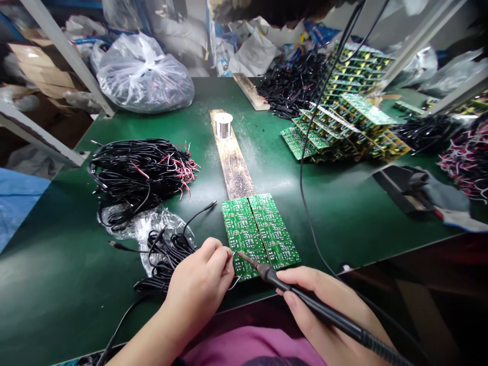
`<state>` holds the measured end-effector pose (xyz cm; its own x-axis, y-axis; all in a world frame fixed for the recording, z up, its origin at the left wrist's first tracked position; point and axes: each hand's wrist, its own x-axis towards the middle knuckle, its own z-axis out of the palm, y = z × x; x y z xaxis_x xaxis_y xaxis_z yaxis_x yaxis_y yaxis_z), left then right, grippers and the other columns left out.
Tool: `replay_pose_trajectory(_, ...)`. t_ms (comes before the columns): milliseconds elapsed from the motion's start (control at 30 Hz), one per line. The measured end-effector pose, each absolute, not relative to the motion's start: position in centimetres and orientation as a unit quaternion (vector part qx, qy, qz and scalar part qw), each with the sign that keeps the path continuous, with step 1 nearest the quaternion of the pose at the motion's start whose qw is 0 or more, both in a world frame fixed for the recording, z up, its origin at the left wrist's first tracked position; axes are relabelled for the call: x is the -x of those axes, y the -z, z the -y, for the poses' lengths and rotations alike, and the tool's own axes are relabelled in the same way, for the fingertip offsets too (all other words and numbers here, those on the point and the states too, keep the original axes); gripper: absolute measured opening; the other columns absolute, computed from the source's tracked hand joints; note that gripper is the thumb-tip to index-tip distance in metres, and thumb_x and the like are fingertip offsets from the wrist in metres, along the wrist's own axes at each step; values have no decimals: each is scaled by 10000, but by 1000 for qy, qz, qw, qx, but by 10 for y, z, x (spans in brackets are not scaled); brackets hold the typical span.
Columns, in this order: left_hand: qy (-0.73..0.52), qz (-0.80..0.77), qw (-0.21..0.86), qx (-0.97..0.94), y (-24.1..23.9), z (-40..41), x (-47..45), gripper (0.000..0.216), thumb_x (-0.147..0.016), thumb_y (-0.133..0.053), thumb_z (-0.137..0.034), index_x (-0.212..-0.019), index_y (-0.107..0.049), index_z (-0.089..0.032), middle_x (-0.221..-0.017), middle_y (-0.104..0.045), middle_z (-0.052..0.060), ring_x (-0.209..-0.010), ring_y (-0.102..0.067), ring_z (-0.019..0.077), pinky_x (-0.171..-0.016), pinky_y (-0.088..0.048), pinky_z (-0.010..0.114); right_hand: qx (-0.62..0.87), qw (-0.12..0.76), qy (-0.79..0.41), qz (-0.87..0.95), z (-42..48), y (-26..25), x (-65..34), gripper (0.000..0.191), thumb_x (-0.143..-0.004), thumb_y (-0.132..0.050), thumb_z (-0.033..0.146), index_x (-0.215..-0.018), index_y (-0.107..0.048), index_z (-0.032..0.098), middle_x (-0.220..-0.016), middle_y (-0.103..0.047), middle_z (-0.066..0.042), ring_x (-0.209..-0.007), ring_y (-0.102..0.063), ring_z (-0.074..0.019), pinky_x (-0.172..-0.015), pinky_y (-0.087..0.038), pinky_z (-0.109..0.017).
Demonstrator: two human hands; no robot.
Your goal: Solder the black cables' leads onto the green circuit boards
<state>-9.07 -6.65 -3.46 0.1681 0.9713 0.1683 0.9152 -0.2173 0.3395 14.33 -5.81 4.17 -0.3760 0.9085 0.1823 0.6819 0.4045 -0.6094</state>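
My right hand (324, 300) is wrapped round a soldering iron (305, 300). The iron's tip points left and meets the left edge of a green circuit board panel (263, 234), close to my left fingertips. My left hand (206, 274) is closed in a pinch at that same edge, on a cable's thin wire end; a red and a white wire (235, 282) stick out below the fingers. Most of what it pinches is hidden. Beside this hand, coiled black cables (171, 254) lie on crumpled clear plastic.
A solder spool (223, 126) stands on a scorched wooden board (236, 168) behind the panel. Bundled black cables (133, 173) lie at left, a filled plastic bag (145, 76) behind them. Stacked circuit boards (343, 127) stand at right. A dark cord (303, 188) hangs across the table.
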Motion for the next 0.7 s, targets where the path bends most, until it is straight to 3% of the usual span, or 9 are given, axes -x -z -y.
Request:
replay_pose_trajectory(133, -173, -622, 77, -759, 34, 66, 90, 165, -1023, -461, -235, -932, -597, -219, -959, -590, 15, -725, -592, 143, -636, -451, 285, 491, 262, -225, 800, 61, -41, -143, 179, -941, -611, 250, -1094, -661, 330, -943, -779, 43, -749, -747, -161, -855, -632, -289)
replay_pose_trajectory(333, -172, -627, 83, -755, 34, 65, 90, 157, -1022, -470, -240, -938, -602, -222, -966, -596, 11, -725, -599, 138, -637, -457, 284, 485, 285, -238, 791, 53, -29, -153, 195, -966, -594, 283, -1146, -651, 328, -1007, -787, 42, -894, -772, -148, -841, -629, -234)
replay_pose_trajectory(700, -180, -622, 86, -758, 34, 65, 90, 159, -1016, -477, -235, -929, -608, -216, -954, -595, 13, -710, -592, 131, -620, -449, 275, 508, 276, -351, 736, 49, -24, -154, 155, -987, -583, 299, -1117, -667, 303, -962, -779, 37, -839, -773, -130, -761, -627, -198)
